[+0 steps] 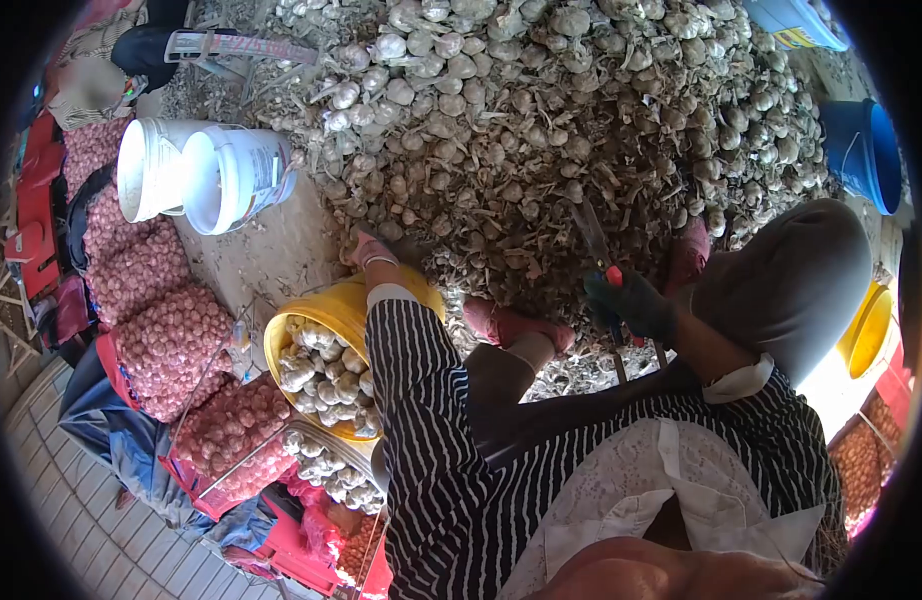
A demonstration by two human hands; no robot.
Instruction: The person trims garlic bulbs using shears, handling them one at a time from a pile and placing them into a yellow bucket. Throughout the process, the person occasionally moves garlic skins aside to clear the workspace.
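Note:
My left hand (373,248), in a pinkish glove, is at the left edge of a large heap of garlic (521,130), just beyond a yellow bucket (346,300). Its fingers are too small and blurred to make out. Garlic bulbs (326,375) lie inside the tilted bucket. My right hand (636,305), in a dark glove, is closed around shears (591,235) with a red part near the blades. The blades point up toward the heap, between my two pink shoes (511,325).
Two white buckets (231,180) stand at the left, beside full net sacks of garlic (171,340). Blue buckets (861,155) are at the upper right, with another yellow bucket (866,330) at the right edge. Another person (86,80) is at the upper left.

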